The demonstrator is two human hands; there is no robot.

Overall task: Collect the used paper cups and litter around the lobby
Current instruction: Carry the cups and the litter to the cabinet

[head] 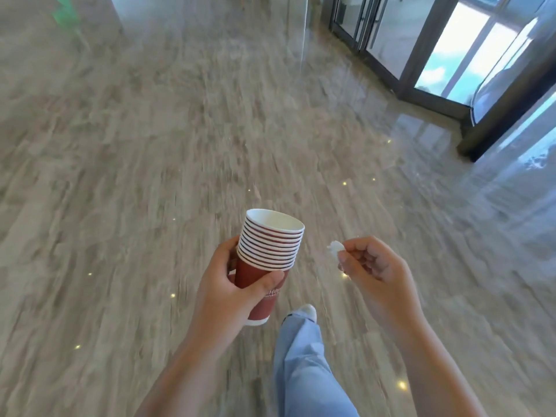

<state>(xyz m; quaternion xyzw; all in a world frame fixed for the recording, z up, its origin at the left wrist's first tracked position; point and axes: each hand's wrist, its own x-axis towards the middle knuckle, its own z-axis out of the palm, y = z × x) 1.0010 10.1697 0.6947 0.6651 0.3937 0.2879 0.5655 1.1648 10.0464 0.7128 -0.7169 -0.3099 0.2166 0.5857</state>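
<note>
Head view: left hand (222,284) grips nested red paper cups (267,251); right hand (376,272) pinches crumpled white scrap (334,247).

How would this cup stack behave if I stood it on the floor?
The cup stack is tall over a narrow base, so it probably tips easily. Nested paper walls likely make it stiff yet light; the left hand holds it alone.

Red cups (261,276) with white rims, a white scrap (334,247), pale blue trousers (304,365), grey-brown veined floor (150,176).
</note>
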